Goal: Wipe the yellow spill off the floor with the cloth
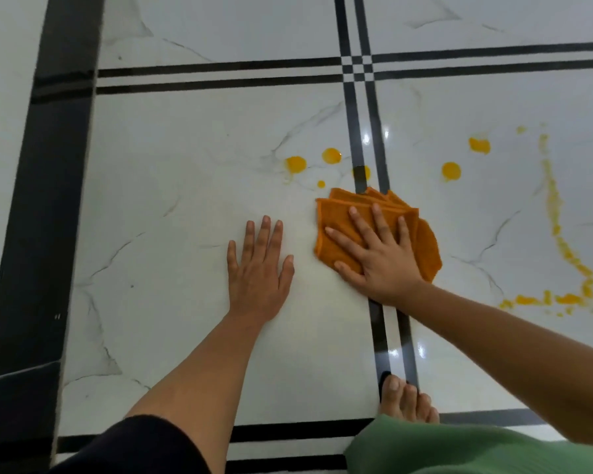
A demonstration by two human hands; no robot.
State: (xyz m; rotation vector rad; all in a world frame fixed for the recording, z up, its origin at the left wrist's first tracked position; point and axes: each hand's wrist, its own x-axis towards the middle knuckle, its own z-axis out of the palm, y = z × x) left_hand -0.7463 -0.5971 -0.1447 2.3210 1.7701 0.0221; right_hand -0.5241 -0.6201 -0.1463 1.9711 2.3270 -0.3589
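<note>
An orange folded cloth [336,213] lies on the white marble floor [185,186]. My right hand [379,249] presses flat on it, fingers spread. My left hand [259,268] rests flat and empty on the bare floor to the left of the cloth. Yellow spill drops [295,164] sit just beyond the cloth, with more drops [451,171] to the right. A long yellow streak [555,213] runs down the right side and curves into a smear [548,299] near my right forearm.
Black inlay stripes [367,124] cross the floor under the cloth and at the far side. A wide black band [48,200] runs along the left. My bare foot [406,401] and a green garment [459,449] are at the bottom.
</note>
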